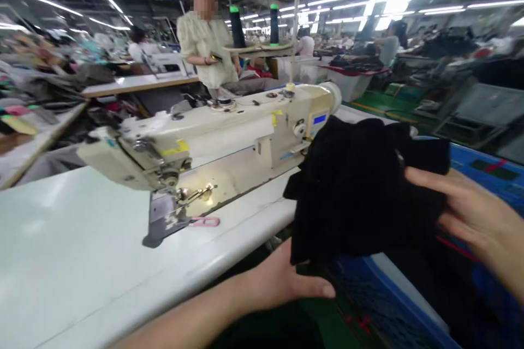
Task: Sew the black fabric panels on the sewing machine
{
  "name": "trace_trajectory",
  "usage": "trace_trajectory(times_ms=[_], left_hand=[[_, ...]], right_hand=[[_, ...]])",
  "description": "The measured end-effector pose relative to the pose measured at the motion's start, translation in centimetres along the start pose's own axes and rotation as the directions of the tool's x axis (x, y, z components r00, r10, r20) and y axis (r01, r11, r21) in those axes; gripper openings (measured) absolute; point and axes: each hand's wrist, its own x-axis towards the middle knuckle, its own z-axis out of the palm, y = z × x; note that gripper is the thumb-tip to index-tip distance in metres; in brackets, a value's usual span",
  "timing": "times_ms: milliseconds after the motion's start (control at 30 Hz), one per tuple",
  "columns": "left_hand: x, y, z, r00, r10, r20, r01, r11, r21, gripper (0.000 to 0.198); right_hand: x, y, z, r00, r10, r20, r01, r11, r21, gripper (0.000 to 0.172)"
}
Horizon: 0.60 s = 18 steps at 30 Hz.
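Black folded cloth, gathered in a bundle, hangs in the air to the right of the sewing machine. My right hand grips its right side, thumb on the near face and the other fingers partly hidden. At the lower left corner of the bundle is my left hand, its thumb stretched out apart from the cloth. The other left fingers are hidden behind the fabric, and I cannot make out a grip there. A pink-handled tool lies beside the machine's needle area.
The white machine table spans the left. A blue bin with dark cloth in it stands at lower right. Two dark thread cones stand on a holder behind the machine. A person stands beyond it, holding a small dark object.
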Motion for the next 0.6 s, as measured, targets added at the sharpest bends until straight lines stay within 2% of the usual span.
trace_trajectory(times_ms=[33,67,100,133,200,233,267,300,367,467,533,600], left_hand=[[-0.7,-0.1,0.4,1.0,-0.01,-0.026,0.008,0.994,-0.111,0.083],[-1.4,-0.1,0.6,0.995,-0.005,-0.102,-0.015,0.981,-0.194,0.086],[-2.1,0.0,0.4,0.976,0.003,-0.218,-0.059,0.967,-0.248,0.085],[-2.8,0.2,-0.1,0.933,0.005,-0.361,-0.116,0.951,-0.287,0.081],[-3.6,1.1,-1.7,0.769,-0.036,-0.638,-0.242,0.907,-0.343,0.068],[-3.8,1.6,-2.8,0.687,-0.081,-0.722,-0.291,0.88,-0.375,0.059],[-3.8,2.0,-4.0,0.623,-0.132,-0.771,-0.329,0.85,-0.411,0.051],[-3.6,2.5,-5.2,0.583,-0.181,-0.792,-0.355,0.82,-0.449,0.045],[-3.0,3.0,-7.7,0.554,-0.247,-0.795,-0.352,0.796,-0.492,0.036],[-1.6,3.0,-11.4,0.493,-0.276,-0.825,-0.279,0.848,-0.451,0.026],[-0.9,3.1,-13.4,0.466,-0.257,-0.847,-0.247,0.881,-0.403,0.022],[-0.2,3.4,-14.3,0.469,-0.201,-0.86,-0.246,0.906,-0.346,0.02]], right_hand=[[0.1,0.3,2.5,0.996,0.046,0.078,-0.051,0.997,0.057,0.044],[0.2,0.7,5.0,0.986,0.071,0.148,-0.086,0.992,0.091,0.045],[0.2,1.3,7.4,0.975,0.089,0.202,-0.115,0.986,0.122,0.046],[0.2,2.0,9.5,0.965,0.104,0.242,-0.145,0.976,0.161,0.046],[0.2,3.9,13.3,0.941,0.181,0.287,-0.247,0.945,0.213,0.04],[0.2,4.9,14.8,0.929,0.219,0.299,-0.294,0.927,0.234,0.036],[0.0,6.0,16.1,0.915,0.247,0.319,-0.331,0.912,0.242,0.033],[-0.1,6.9,17.1,0.902,0.256,0.347,-0.348,0.907,0.236,0.031],[-0.6,8.6,18.7,0.885,0.244,0.397,-0.345,0.916,0.207,0.026],[-1.1,9.8,19.8,0.87,0.218,0.443,-0.309,0.94,0.145,0.024],[-1.2,9.7,19.5,0.864,0.208,0.458,-0.277,0.957,0.088,0.026],[-1.2,8.9,18.0,0.875,0.191,0.445,-0.226,0.974,0.025,0.028]])
